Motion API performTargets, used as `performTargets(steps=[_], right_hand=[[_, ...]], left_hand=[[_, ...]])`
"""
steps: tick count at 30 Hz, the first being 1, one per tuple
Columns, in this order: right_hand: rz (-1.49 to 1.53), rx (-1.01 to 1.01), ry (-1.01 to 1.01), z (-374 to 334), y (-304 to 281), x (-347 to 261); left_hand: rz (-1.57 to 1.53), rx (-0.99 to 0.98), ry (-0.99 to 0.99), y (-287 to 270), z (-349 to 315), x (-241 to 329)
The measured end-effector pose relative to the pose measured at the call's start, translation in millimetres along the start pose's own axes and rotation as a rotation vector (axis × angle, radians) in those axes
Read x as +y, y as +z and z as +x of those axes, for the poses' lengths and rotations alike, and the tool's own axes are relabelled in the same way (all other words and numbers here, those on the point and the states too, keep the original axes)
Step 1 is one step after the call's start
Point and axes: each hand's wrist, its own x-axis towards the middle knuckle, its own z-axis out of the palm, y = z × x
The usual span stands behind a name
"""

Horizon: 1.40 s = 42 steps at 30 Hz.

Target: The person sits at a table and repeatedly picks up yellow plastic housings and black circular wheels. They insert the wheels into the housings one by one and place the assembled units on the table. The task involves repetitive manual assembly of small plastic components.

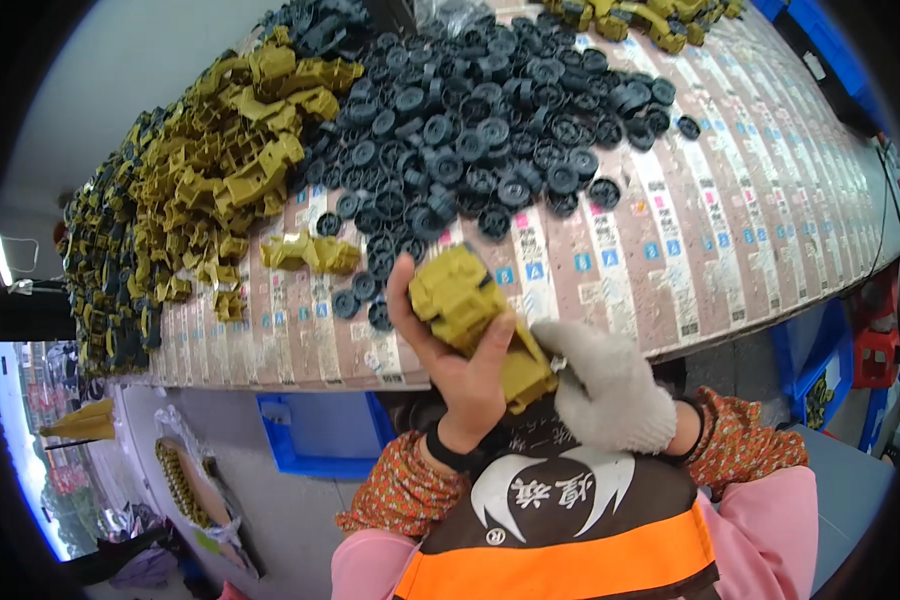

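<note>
My bare left hand [460, 365] grips a yellow plastic toy truck body [457, 290] just off the table's near edge, thumb across its middle and fingers along its left side. The truck is tilted, its cab end toward the table and its other end toward my apron. Close against its lower right side is my right hand [610, 390] in a pale knitted glove, fingers curled together. A tiny light speck shows at those fingertips; what they pinch is too small to make out. Beyond the truck, loose black toy wheels [470, 140] lie in a large heap.
Yellow truck parts [220, 150] are piled left of the wheels, with a single yellow part [310, 253] in front. Assembled-looking yellow and black pieces [110, 240] stack at far left. Blue crates [325, 432] stand below the table [610, 290], and a red crate [875, 350] stands at right.
</note>
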Motion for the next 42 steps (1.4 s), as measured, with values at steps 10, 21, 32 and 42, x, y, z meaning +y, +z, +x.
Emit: performTargets(steps=[10,21,32,42], right_hand=[[0.041,-0.161,0.13,16,-22,-6],[0.42,-0.1,0.482,125,-96,12],[0.6,0.59,0.29,310,-295,123],[0.086,0.107,0.252,202,-151,74]], left_hand=[[0.279,-0.128,0.428,8,-1,-2],[-0.157,-0.075,-0.137,-3,62,24],[0.148,0.126,-0.255,-100,82,40],[0.662,0.127,0.061,-189,145,29]])
